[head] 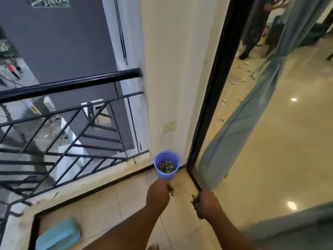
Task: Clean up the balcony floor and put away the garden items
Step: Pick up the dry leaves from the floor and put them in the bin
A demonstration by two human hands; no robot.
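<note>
Both hands are clenched around small bunches of dry leaves: the left hand (157, 194) hovers just in front of the blue bucket (166, 166), a few leaves (171, 191) poking out beside its knuckles, and the right hand (209, 202) holds its own clump (195, 200) near the black door track (195, 179). The step, as I judge it, is dropping these handfuls into the bucket — best done by bringing each fist right over the rim before loosening the fingers, so scraps do not scatter back onto the balcony floor (111, 202). The bucket stands in the corner against the cream wall (167, 69) and already holds a layer of green leaf litter. A pale blue tray-like object (58, 235) lies blurred at lower left — its contents cannot be made out.
</note>
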